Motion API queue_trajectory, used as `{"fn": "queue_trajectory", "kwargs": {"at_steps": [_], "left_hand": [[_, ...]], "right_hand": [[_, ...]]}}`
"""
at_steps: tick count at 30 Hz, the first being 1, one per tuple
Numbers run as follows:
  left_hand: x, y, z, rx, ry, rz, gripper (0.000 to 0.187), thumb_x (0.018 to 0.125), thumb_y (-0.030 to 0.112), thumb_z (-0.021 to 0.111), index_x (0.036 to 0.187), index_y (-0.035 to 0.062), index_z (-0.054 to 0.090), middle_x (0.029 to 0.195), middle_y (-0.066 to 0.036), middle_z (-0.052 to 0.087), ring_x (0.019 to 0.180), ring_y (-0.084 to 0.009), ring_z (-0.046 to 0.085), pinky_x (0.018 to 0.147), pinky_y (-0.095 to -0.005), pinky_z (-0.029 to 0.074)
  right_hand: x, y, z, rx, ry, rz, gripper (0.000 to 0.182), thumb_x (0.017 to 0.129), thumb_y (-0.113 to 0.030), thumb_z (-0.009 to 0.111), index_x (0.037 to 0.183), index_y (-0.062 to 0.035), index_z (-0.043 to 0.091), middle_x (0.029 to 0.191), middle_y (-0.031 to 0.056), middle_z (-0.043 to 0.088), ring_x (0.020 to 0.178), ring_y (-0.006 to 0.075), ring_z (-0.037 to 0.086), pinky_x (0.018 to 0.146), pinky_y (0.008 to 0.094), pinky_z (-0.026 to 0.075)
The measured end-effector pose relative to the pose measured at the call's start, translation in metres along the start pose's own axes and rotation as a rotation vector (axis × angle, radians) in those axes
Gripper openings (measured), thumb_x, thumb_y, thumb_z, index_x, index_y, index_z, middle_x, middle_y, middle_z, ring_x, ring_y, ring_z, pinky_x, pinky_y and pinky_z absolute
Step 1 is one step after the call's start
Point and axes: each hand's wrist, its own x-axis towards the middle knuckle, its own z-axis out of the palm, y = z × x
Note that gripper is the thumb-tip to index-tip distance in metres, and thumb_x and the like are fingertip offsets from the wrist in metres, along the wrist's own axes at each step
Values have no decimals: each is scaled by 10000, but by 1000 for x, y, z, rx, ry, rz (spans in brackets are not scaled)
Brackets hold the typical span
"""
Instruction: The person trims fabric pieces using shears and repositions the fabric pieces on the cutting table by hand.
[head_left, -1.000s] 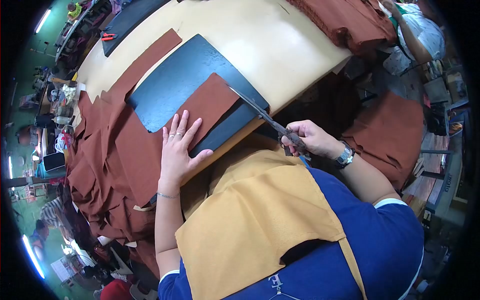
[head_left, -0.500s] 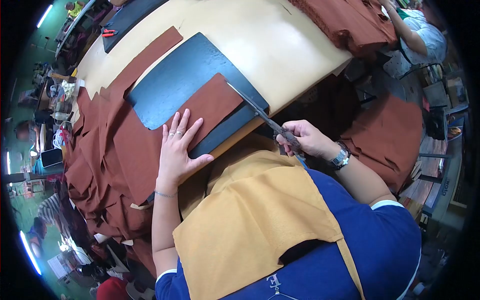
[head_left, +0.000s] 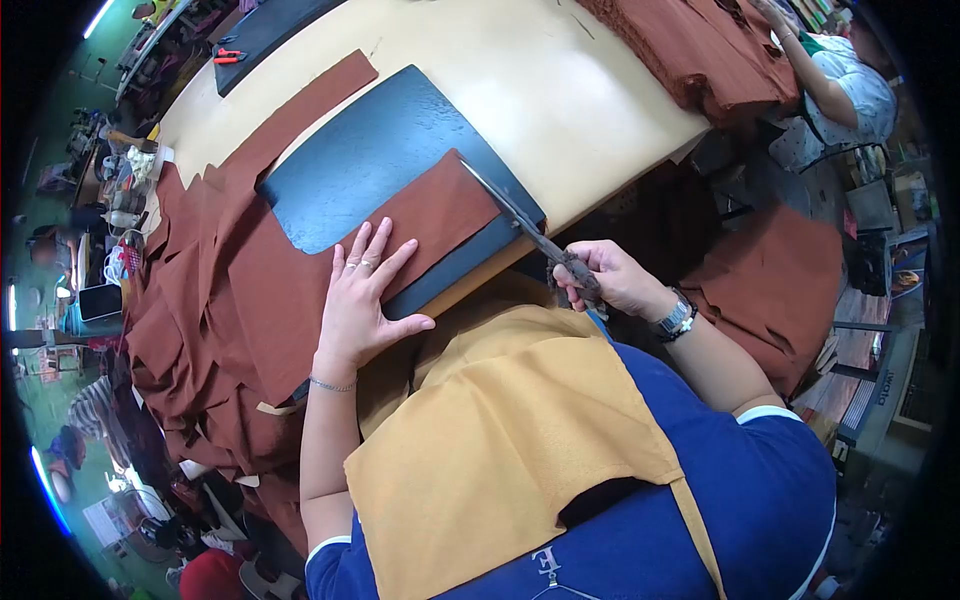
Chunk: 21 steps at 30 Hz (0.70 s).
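Note:
My left hand (head_left: 362, 295) lies flat with fingers spread on a reddish-brown sheet of leather or cloth (head_left: 450, 205), pressing it onto a dark, glossy mat (head_left: 400, 120). My right hand (head_left: 622, 285) is closed around the handles of long scissors (head_left: 528, 222), their grips wrapped in dark material. The blades lie along the sheet's short right edge, with the bright tip at its far corner. Toward the left, the sheet runs into a wide piece of the same material (head_left: 275, 300) under and beside my left hand.
Rumpled brown material (head_left: 190, 370) hangs over the table's left side. A brown stack (head_left: 700, 60) lies at the far right of the cream tabletop (head_left: 560, 110), near another person (head_left: 840, 90). A red-handled tool (head_left: 229, 57) rests on a dark board at the far left. More brown material (head_left: 775, 295) is at right.
The view has shifted slightly, so the table and sheet appear a little farther right. Both hands keep nearly the same pose, and the scissors stay at the sheet's edge.

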Motion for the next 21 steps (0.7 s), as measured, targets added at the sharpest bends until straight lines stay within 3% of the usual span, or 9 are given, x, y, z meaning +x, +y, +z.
{"fn": "queue_trajectory", "kwargs": {"at_steps": [10,13,18,21], "left_hand": [[-2,-1,-3,2,6,49,971,589,785,631,1362,208,524,1519,-103,333,1413,-350,263,1116,-609,171],[-2,1,-3,-3,-19,30,1002,612,831,565,1370,178,514,1525,-118,322,1425,-350,236,1140,-561,138],[-3,-2,0,-13,-28,25,1006,608,828,576,1379,186,503,1527,-112,317,1427,-353,224,1145,-561,137],[-4,-3,-4,-82,4,47,823,713,675,647,1370,197,515,1518,-122,333,1418,-345,256,1139,-567,147]], "right_hand": [[30,-8,-3,23,-18,35,203,926,-233,608,827,-55,604,674,0,597,572,60,570,528,195,476],[31,0,-10,28,-86,-48,205,924,-232,614,818,-58,606,673,-3,595,574,54,567,524,193,478],[24,-6,-25,6,49,-95,205,921,-240,624,841,-50,626,654,-9,588,554,50,566,505,203,490],[46,-17,-50,-383,211,-230,228,915,-250,631,844,-34,646,652,-7,588,527,59,539,478,219,433]]}}
